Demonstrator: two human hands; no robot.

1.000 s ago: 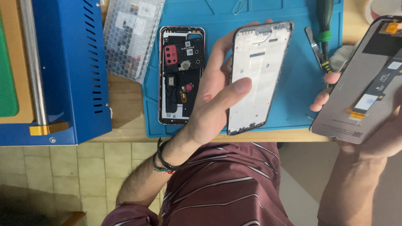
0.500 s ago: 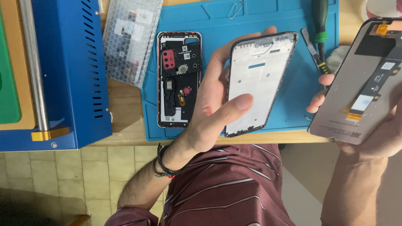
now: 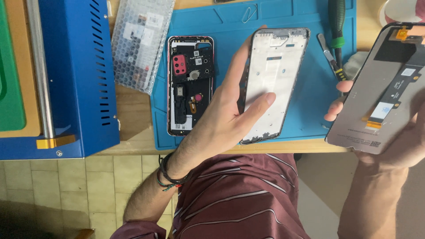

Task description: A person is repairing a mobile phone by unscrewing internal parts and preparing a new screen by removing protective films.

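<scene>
My left hand [image 3: 223, 119] holds a phone's middle frame [image 3: 272, 79], white inside with a dark rim, tilted above the blue work mat [image 3: 221, 22]; the thumb rests on its white face. My right hand [image 3: 398, 132] grips a grey phone screen panel [image 3: 376, 88] from behind, its back with orange flex cables turned towards me, at the right edge of the view. An opened phone body [image 3: 190, 84] with a pink camera module and exposed parts lies flat on the mat just left of my left hand.
A blue metal machine [image 3: 75, 75] with vent slots and a steel rod stands on the left. A bubble-wrap bag [image 3: 139, 40] lies beside it. A green-handled screwdriver [image 3: 338, 26], a metal pry tool [image 3: 326, 51] and a paper clip [image 3: 249, 14] lie on the mat. Tiled floor shows below the wooden table edge.
My left hand has drawn the frame slightly lower and nearer, the thumb sliding onto its white face. The right hand with the screen panel has barely shifted.
</scene>
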